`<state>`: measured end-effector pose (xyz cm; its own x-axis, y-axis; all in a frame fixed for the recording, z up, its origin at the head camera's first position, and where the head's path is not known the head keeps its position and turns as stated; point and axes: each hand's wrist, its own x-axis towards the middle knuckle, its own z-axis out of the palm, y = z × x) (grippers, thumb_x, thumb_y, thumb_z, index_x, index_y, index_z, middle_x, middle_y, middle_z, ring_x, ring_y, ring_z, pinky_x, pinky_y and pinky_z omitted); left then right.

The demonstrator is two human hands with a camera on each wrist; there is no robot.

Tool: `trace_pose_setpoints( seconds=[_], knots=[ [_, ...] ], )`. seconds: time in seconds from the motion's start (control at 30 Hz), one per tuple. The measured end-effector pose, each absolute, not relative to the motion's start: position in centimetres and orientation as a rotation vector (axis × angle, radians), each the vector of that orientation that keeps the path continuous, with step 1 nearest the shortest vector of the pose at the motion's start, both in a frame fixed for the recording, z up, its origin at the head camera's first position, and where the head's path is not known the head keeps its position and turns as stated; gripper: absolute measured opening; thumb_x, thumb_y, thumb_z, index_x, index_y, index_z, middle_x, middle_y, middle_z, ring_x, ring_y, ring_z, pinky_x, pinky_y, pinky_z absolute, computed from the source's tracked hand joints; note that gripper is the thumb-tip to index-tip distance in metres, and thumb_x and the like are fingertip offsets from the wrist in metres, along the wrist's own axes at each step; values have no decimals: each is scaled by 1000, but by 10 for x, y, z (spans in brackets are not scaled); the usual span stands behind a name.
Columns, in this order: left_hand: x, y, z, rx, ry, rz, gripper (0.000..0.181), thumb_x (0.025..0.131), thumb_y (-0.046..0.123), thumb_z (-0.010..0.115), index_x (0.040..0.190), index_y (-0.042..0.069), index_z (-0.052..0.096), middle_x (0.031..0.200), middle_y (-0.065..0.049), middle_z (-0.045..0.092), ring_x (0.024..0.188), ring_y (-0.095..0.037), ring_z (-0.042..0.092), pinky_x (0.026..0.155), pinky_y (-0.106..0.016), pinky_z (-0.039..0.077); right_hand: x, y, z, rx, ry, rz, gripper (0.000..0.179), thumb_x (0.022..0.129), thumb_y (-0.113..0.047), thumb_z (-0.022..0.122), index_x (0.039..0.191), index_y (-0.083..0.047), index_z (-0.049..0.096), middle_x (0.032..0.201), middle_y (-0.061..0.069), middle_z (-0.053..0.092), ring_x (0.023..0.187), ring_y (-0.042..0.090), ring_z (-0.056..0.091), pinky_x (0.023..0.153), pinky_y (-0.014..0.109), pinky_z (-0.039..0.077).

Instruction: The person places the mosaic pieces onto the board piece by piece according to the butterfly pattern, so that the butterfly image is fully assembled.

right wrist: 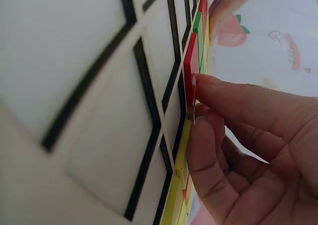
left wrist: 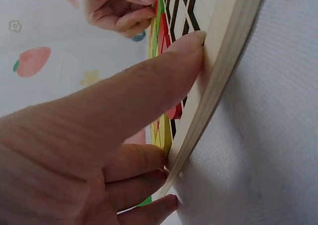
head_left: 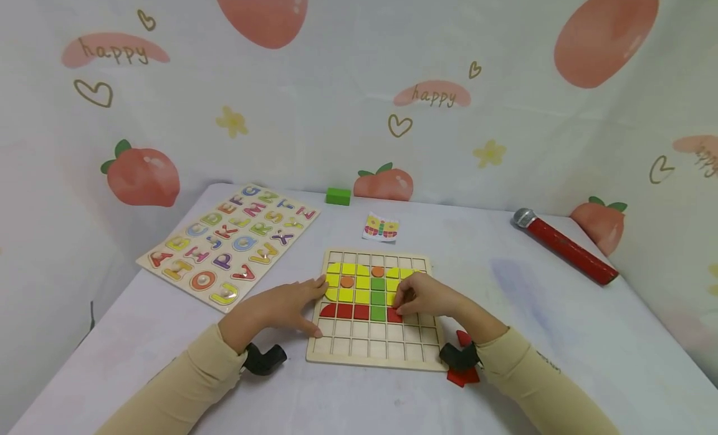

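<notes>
A wooden grid board (head_left: 359,348) lies flat with yellow, red, green and orange tiles forming a butterfly-like pattern. My left hand (head_left: 286,305) rests at its left side, thumb on the frame and fingers straight along the edge; the left wrist view shows the thumb tip on the wooden rim. Over the right half, my right hand (head_left: 429,295) pinches a red square tile (head_left: 394,316) just right of the green column (head_left: 378,299). The right wrist view shows the thumb against the red tile (right wrist: 191,68), with the index finger close below, beside yellow tiles (right wrist: 174,195).
Loose red pieces (head_left: 464,377) lie under my right wrist by the board's corner. Behind the board are a small butterfly picture card (head_left: 381,227) and a green block (head_left: 338,196). An alphabet puzzle board (head_left: 182,283) lies left, a red microphone (head_left: 572,251) right.
</notes>
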<state>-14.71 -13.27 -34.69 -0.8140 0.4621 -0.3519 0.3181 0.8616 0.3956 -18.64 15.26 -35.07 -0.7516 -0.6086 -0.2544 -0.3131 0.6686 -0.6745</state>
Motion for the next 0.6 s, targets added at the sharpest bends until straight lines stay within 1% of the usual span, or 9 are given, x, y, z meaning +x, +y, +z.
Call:
trace_pose_setpoints(
  seconds=[0.17, 0.27, 0.43, 0.6],
  knots=[
    [-146, -133, -346, 586, 2599, 430, 87, 74, 39, 76, 145, 10, 34, 155, -7, 22, 142, -30, 24, 115, -47, 24, -185, 162, -350, -678, 2411, -894, 9, 82, -14, 71, 86, -6, 70, 81, 0, 65, 73, 12, 55, 69, 20, 50],
    [-147, -133, -346, 587, 2603, 425, 87, 74, 40, 76, 145, 11, 34, 155, -7, 22, 142, -31, 24, 115, -47, 24, -182, 173, -346, -622, 2391, -940, 14, 83, -17, 70, 90, -6, 70, 84, 1, 66, 76, 14, 56, 71, 23, 50],
    [-147, -133, -346, 591, 2601, 435, 87, 74, 40, 76, 144, 9, 35, 155, -8, 23, 141, -32, 25, 114, -47, 25, -172, 195, -337, -518, 2395, -964, 18, 83, -19, 70, 95, -5, 70, 89, 2, 67, 79, 14, 56, 75, 24, 51],
    [-148, -133, -346, 594, 2595, 441, 87, 74, 39, 76, 144, 9, 34, 155, -8, 22, 142, -31, 24, 115, -47, 24, -160, 219, -335, -455, 2406, -982, 22, 83, -20, 69, 98, -3, 69, 92, 4, 67, 81, 16, 56, 73, 23, 52]
  ],
)
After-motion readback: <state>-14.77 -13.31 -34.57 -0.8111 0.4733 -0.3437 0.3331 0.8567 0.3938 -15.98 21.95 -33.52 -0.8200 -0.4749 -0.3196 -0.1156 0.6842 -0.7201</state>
